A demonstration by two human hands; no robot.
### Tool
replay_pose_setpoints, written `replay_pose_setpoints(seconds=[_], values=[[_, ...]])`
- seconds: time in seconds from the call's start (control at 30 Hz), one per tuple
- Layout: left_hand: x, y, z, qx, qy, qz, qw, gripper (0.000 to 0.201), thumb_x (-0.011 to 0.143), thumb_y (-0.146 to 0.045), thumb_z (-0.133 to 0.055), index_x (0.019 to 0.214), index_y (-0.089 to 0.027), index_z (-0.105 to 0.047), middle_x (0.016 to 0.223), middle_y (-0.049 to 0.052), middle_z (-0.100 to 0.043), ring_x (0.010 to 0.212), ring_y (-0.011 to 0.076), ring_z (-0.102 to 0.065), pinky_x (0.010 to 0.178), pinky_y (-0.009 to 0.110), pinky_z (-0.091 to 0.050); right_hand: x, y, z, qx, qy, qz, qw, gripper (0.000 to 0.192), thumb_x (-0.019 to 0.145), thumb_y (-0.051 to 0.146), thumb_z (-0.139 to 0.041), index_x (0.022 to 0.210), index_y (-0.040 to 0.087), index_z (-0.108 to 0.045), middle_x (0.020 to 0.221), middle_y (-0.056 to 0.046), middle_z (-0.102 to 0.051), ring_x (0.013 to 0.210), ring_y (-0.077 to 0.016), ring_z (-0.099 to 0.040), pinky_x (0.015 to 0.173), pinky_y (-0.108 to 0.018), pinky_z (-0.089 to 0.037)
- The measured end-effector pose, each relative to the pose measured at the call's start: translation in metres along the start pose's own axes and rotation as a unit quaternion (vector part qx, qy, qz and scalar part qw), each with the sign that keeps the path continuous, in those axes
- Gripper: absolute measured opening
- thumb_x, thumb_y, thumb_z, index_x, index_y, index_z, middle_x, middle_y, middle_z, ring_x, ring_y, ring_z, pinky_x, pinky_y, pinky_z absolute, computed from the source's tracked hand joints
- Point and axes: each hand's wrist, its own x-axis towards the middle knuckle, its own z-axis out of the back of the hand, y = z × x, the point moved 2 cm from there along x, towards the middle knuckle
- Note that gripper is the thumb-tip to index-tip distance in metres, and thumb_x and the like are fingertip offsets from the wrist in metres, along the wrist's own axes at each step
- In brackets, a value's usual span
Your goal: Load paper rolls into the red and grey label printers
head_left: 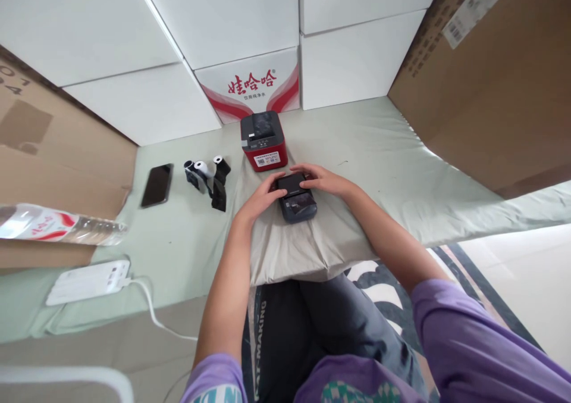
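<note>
Now both hands (292,191) on dark device (298,203)

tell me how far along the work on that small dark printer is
Done: the small dark printer lies on the grey cushion, its lid apparently open. In hand: left hand and right hand grip its two sides. Left: the paper rolls lie apart on the green sheet, none visibly loaded.

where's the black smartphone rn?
In the head view, the black flat smartphone lies screen-up on the pale green cloth, left of both hands, between the brown cardboard box and the small black-and-white label rolls.
</note>
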Motion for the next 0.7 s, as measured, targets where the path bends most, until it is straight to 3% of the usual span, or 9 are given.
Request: replay_pose_setpoints(seconds=[0.13, 0.3, 0.4, 0.53, 0.63, 0.7], values=[[0.0, -0.003, 0.005, -0.017, 0.048, -0.017, 0.999, 0.076, 0.077, -0.043, -0.083, 0.144, -0.021, -0.056, 0.155, 0.015, -0.056, 0.142, 0.0377, -0.053, 0.12, 0.057, -0.041, -0.003, 0.005, 0.001, -0.002, 0.053, 0.02, 0.998, 0.062, 0.087, 0.035, -0.073, 0.145, 0.024, -0.055, 0.148, -0.009, -0.062, 0.137, -0.0286, -0.056, 0.119, -0.052, -0.044], [-0.002, 0.0, 0.003, -0.021, 0.035, -0.052, 0.998, 0.077, 0.076, -0.049, -0.085, 0.143, -0.023, -0.056, 0.154, 0.016, -0.056, 0.136, 0.0366, -0.059, 0.114, 0.055, -0.047, 0.001, 0.002, -0.002, 0.017, 0.073, 0.013, 0.997, 0.071, 0.084, 0.038, -0.076, 0.149, 0.024, -0.05, 0.149, -0.01, -0.061, 0.138, -0.0285, -0.057, 0.121, -0.051, -0.043], [-0.004, 0.006, 0.0, -0.026, 0.013, -0.049, 0.998, 0.074, 0.077, -0.048, -0.083, 0.141, -0.022, -0.056, 0.149, 0.016, -0.061, 0.136, 0.035, -0.059, 0.114, 0.053, -0.048, -0.004, -0.002, -0.005, 0.026, 0.002, -0.021, 0.999, 0.076, 0.083, 0.039, -0.075, 0.152, 0.023, -0.047, 0.152, -0.012, -0.059, 0.14, -0.0289, -0.056, 0.123, -0.052, -0.04], [-0.005, 0.007, 0.001, -0.037, -0.061, -0.055, 0.996, 0.064, 0.081, -0.047, -0.077, 0.136, -0.021, -0.058, 0.145, 0.016, -0.064, 0.138, 0.033, -0.059, 0.112, 0.05, -0.049, -0.031, 0.0, -0.016, 0.031, -0.164, -0.088, 0.982, 0.061, 0.092, 0.04, -0.059, 0.15, 0.024, -0.05, 0.15, -0.012, -0.06, 0.139, -0.0279, -0.057, 0.124, -0.052, -0.04], [-0.002, 0.006, 0.005, -0.053, -0.128, -0.045, 0.989, 0.047, 0.088, -0.046, -0.064, 0.128, -0.022, -0.061, 0.139, 0.015, -0.068, 0.133, 0.0315, -0.063, 0.103, 0.048, -0.055, -0.058, 0.008, -0.044, 0.003, -0.235, -0.119, 0.965, 0.06, 0.09, 0.033, -0.054, 0.15, 0.024, -0.05, 0.151, -0.012, -0.059, 0.141, -0.0302, -0.056, 0.126, -0.055, -0.038], [0.001, 0.005, 0.007, -0.04, -0.16, -0.038, 0.986, 0.04, 0.088, -0.042, -0.06, 0.123, -0.023, -0.063, 0.133, 0.013, -0.072, 0.129, 0.0303, -0.065, 0.095, 0.045, -0.058, -0.068, 0.015, -0.072, -0.039, -0.256, -0.11, 0.96, 0.076, 0.082, 0.032, -0.064, 0.153, 0.021, -0.043, 0.155, -0.016, -0.054, 0.145, -0.0357, -0.051, 0.126, -0.059, -0.036]])
